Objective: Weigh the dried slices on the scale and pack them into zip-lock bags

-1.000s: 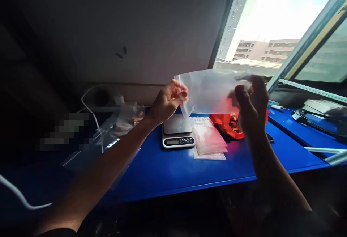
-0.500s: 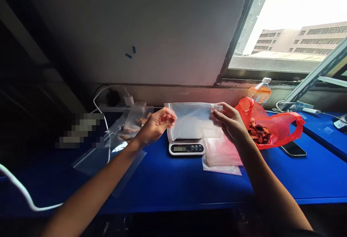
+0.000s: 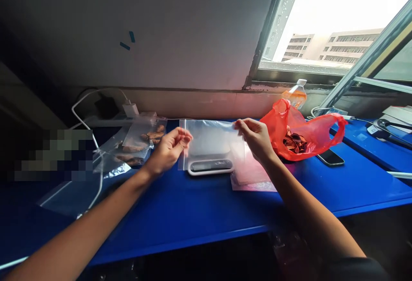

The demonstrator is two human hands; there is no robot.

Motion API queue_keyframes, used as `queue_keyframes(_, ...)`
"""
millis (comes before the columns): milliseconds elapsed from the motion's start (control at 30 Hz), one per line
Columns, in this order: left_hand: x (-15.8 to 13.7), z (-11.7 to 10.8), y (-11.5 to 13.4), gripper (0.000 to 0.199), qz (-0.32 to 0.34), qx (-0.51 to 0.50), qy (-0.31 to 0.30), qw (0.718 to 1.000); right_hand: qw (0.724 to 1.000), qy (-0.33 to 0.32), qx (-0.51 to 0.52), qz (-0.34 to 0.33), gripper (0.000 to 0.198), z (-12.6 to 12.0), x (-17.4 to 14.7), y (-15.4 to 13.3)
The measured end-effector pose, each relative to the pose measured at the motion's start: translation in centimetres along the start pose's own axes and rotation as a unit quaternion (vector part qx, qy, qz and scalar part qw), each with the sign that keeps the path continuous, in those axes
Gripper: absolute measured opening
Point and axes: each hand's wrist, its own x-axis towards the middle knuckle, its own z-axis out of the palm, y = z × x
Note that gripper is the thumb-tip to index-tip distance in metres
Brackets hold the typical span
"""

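Between my hands a clear zip bag is stretched flat, its zip strip on the left side. My left hand is closed in a pinch at the bag's left edge. At the upper right corner, the fingers of my right hand pinch the plastic. Below and partly behind the bag is a small digital scale, its dark front panel seen through the film. A stack of clear bags lies on the blue table just right of the scale, under my right hand.
A red plastic bag with dark dried slices sits at right, a phone beside it and an orange drink bottle behind. Filled clear bags and a white cable lie at left on the blue table.
The view has shifted, so most things sit further left. The zip bag now hangs over the scale's front panel, which was uncovered before. Both hands keep their pinch on the bag.
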Motion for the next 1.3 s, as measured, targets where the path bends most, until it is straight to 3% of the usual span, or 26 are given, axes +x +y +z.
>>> queue_keyframes(100,0.1,0.2,-0.1,0.024,0.024,0.012,0.053,0.998,0.998,0.022,0.066,0.011,0.032,0.4,0.4,0.7)
queue_keyframes(200,-0.2,0.5,0.3,0.026,0.046,0.033,0.105,0.993,0.987,0.087,0.131,0.030,0.033,1.4,0.5,1.0)
queue_keyframes(300,-0.7,0.6,0.7,0.041,0.018,0.019,0.065,0.998,0.976,0.150,0.151,0.033,0.028,2.2,0.5,0.9)
queue_keyframes(467,-1.3,0.7,0.5,0.056,0.010,-0.006,-0.029,0.999,0.972,0.183,0.145,-0.010,0.032,2.1,0.5,1.2)
queue_keyframes(733,-1.8,0.9,1.0,0.050,0.050,0.039,-0.028,0.998,0.973,0.200,0.109,-0.027,0.039,2.2,0.2,1.8)
queue_keyframes(933,-1.3,0.6,1.3,0.033,0.058,0.085,0.069,0.992,0.983,0.146,0.105,-0.027,0.037,2.5,-0.2,2.2)
queue_keyframes(1067,-1.0,-0.2,1.4,0.028,0.066,0.114,0.096,0.987,0.986,0.113,0.117,-0.020,0.029,2.5,-0.4,1.7)
queue_keyframes(1167,-1.1,-1.0,1.9,0.031,0.059,0.134,0.059,0.987,0.991,0.072,0.108,-0.013,0.030,1.3,-0.2,0.5)
queue_keyframes(1300,-1.4,-1.7,2.8,0.031,0.033,0.166,-0.064,0.983,0.990,-0.141,-0.013,-0.016,0.037,-1.4,-0.1,-1.0)
